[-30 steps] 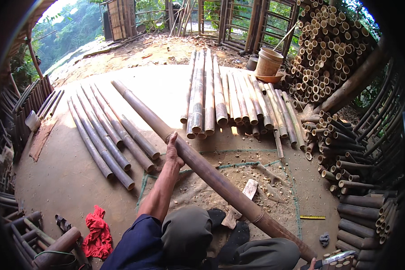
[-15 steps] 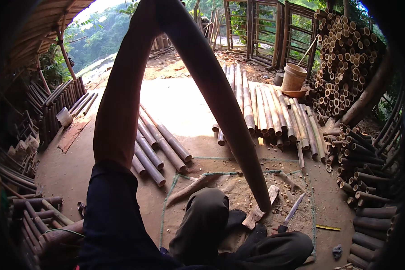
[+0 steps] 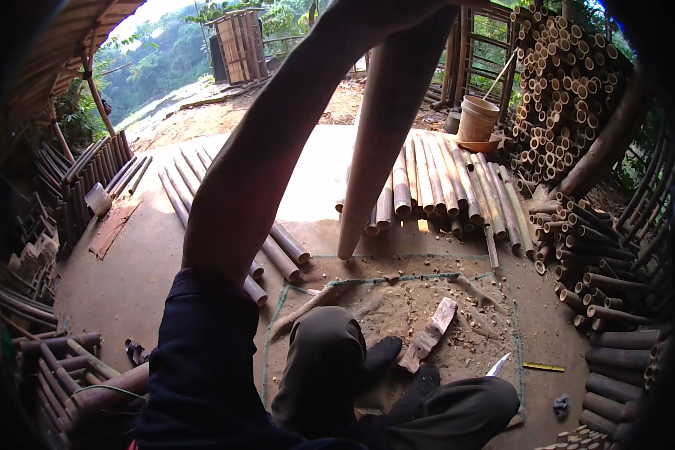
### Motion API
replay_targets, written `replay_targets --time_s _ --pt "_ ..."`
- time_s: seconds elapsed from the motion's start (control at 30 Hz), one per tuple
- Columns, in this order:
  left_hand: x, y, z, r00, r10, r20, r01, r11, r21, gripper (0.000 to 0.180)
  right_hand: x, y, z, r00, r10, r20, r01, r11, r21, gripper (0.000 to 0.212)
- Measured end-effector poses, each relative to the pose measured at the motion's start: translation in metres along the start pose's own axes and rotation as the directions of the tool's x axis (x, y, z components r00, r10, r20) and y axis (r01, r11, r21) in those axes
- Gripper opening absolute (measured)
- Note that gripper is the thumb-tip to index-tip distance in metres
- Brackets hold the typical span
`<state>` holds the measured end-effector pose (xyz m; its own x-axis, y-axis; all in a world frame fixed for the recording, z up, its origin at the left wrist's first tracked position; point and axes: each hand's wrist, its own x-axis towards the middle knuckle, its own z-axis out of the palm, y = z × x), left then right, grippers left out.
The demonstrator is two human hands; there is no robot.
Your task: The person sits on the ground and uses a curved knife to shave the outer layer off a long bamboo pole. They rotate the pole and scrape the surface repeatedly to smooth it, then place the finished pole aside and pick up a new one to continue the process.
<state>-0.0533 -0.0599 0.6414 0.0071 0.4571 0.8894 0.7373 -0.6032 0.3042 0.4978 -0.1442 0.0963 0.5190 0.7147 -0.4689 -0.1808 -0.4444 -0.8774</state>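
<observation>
My left arm reaches up across the middle of the view. At the top edge my left hand, dark and partly cut off, is closed round the upper part of a thick bamboo pole. The pole slants down, its lower end above the ground just beyond the green-edged work area. A knife blade shows beside my right knee, its handle hidden. My right hand is not visible. Between my feet and the chips lies a flat, hacked wooden block.
Cut bamboo poles lie in a row ahead right, with more poles ahead left. Bamboo stacks rise at the right. A bucket stands behind the row. A yellow measuring strip and a grey rag lie at right.
My left hand has moved right with the pole. The pole's lower end has swung away from beside the wooden block, up and left. The knife has dropped lower, mostly behind my knee.
</observation>
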Motion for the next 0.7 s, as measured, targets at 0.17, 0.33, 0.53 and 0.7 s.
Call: replay_targets --time_s 0.17,0.33,0.53,0.7 --pt "0.014 0.013 0.051 0.994 0.059 0.092 -0.055 0.998 -0.037 0.036 -0.009 0.004 -0.004 1.000 0.011 -0.006 -0.011 1.000 -0.021 0.076" --pt "0.000 -0.005 0.110 0.947 0.131 0.292 -0.113 0.991 -0.078 0.044 -0.010 -0.001 -0.018 0.996 -0.003 -0.084 0.001 1.000 -0.022 0.077" --pt "-0.087 -0.059 0.191 0.746 0.050 0.664 -0.070 0.998 0.005 0.055 -0.008 -0.020 -0.047 0.975 -0.062 -0.213 0.063 0.998 0.000 0.077" --pt "-0.271 -0.165 0.256 0.499 -0.067 0.864 0.010 0.997 0.072 0.060 0.010 -0.044 -0.070 0.934 -0.154 -0.323 0.142 0.988 -0.058 0.077"
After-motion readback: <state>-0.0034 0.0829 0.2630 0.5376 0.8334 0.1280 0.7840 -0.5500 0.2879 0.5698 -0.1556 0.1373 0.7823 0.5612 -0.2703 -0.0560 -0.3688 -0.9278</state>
